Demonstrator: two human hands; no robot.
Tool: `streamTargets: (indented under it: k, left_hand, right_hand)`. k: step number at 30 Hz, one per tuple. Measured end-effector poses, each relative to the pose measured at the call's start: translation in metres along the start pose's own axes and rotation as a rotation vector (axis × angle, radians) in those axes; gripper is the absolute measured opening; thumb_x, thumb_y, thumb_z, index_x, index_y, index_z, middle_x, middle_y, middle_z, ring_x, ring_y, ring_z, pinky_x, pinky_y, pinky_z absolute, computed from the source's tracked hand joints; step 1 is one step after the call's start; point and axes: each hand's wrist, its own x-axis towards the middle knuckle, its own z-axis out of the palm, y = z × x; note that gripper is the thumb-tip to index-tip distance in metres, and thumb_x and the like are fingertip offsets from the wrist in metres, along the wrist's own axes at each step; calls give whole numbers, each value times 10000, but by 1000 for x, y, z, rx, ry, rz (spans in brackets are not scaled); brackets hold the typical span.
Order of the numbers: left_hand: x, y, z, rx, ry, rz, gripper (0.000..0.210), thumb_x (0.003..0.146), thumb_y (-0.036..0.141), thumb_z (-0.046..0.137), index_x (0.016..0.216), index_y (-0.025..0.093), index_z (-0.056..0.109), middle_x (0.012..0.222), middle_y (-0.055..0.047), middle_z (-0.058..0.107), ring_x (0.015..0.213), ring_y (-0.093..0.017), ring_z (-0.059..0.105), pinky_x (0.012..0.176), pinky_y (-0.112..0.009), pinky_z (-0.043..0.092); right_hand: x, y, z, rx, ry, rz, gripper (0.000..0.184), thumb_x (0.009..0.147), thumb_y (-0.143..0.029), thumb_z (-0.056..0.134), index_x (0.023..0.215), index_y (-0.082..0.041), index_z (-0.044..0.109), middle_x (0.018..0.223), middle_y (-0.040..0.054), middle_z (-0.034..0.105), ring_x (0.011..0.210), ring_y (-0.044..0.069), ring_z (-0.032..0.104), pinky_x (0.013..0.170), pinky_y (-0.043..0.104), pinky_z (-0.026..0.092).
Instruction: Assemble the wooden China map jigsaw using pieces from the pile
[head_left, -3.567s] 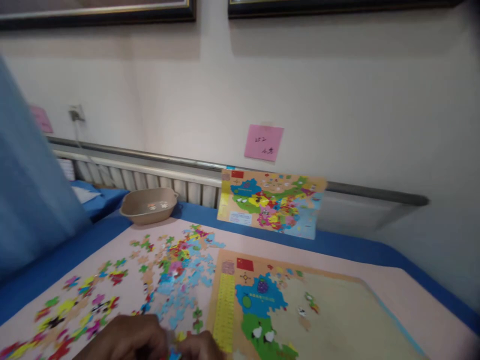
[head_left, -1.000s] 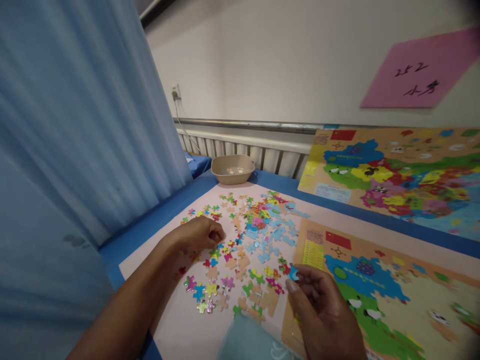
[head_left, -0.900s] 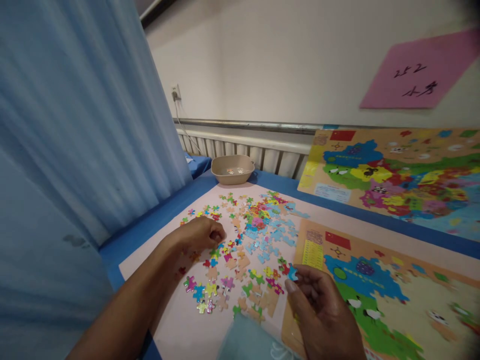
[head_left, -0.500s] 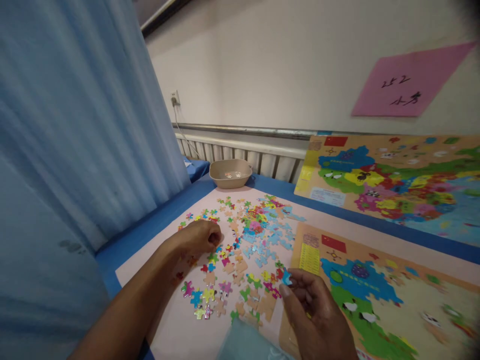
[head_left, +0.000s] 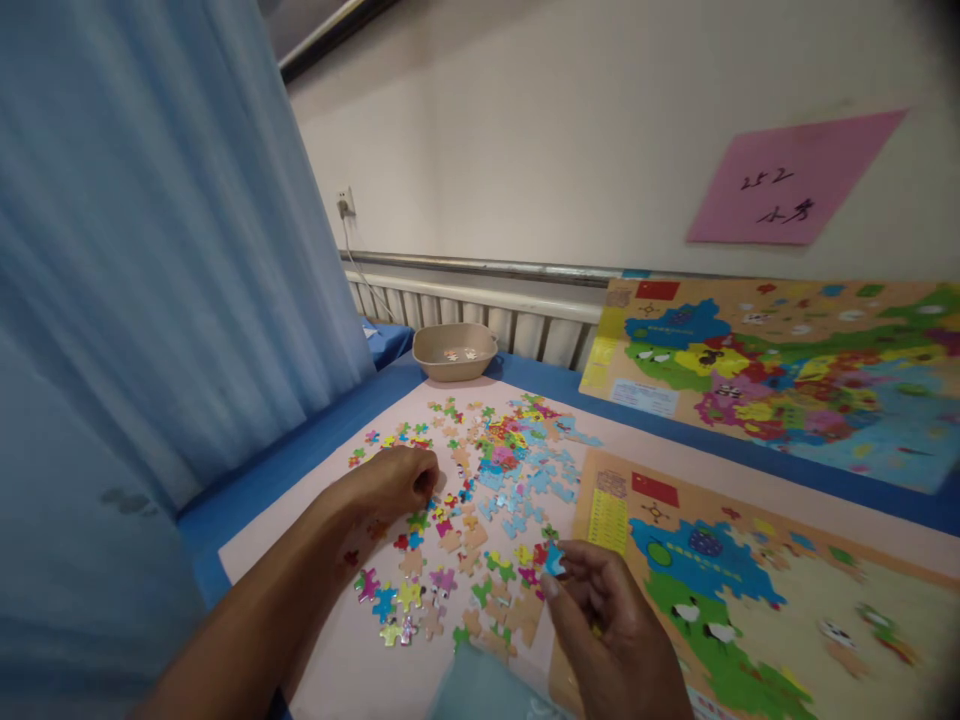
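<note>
My right hand (head_left: 611, 610) pinches a blue jigsaw puzzle piece (head_left: 554, 559) between thumb and fingertips, just left of the partly filled puzzle board (head_left: 679, 550). Farther left, my left hand (head_left: 397, 480) is curled closed, low over the loose pieces; its fingertips are turned away, and anything in them is hidden. Many colourful loose puzzle pieces (head_left: 514, 490) lie spread between the hands on a pale pink sheet (head_left: 337, 655). On the board, a red flag, a blue region and a green area with white sheep are filled in.
A beige plastic basin (head_left: 455, 370) with a few pieces inside stands at the back. Against the wall leans a finished map picture (head_left: 750, 370). A light-blue translucent bag (head_left: 487, 690) lies at the front edge. Blue curtain (head_left: 172, 220) hangs at left.
The view has shifted slightly, so everything sits a little farther left. Both hands keep nearly the same pose, and the blue puzzle piece stays in my right hand.
</note>
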Motion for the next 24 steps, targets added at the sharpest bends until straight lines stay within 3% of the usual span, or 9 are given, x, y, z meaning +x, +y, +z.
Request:
streamTargets:
  k: [5, 10, 15, 20, 24]
  left_hand:
    - [-1, 0, 1, -69, -19, 48, 91, 699, 132, 586, 747, 209, 596, 730, 9, 634, 666, -153, 533, 617, -278, 355]
    - [-1, -4, 3, -233, -16, 93, 53, 765, 213, 615, 815, 210, 599, 783, 9, 636, 699, -147, 545, 634, -258, 392]
    - [-2, 6, 2, -439, -11, 53, 54, 741, 231, 635, 781, 206, 610, 826, 6, 639, 771, -158, 559, 691, -261, 420]
    - [-5, 22, 2, -540, 10, 22, 164, 748, 352, 696, 812, 206, 660, 748, 15, 586, 700, -144, 514, 658, -266, 408]
    - [-4, 22, 5, -732, -37, 22, 206, 714, 366, 737, 789, 194, 653, 703, 36, 551, 643, -115, 468, 620, -259, 369]
  right_hand:
    - [3, 6, -2, 30, -73, 53, 363, 851, -498, 666, 1075, -216, 622, 729, -20, 616, 678, 199, 607, 649, 302, 467]
    - [1, 2, 2, 78, 6, 37, 309, 846, -440, 658, 1056, -215, 638, 835, 6, 646, 748, 192, 631, 720, 294, 504]
    - [0, -1, 4, 76, 23, 21, 286, 856, -432, 651, 1042, -214, 651, 831, 11, 648, 732, 184, 628, 700, 286, 515]
    - [1, 0, 3, 51, 17, 9, 294, 857, -446, 657, 1038, -215, 662, 794, 3, 633, 695, 181, 604, 666, 286, 511]
    - [1, -1, 4, 34, -13, -1, 288, 856, -463, 659, 1021, -227, 660, 753, -15, 618, 676, 179, 591, 654, 286, 493]
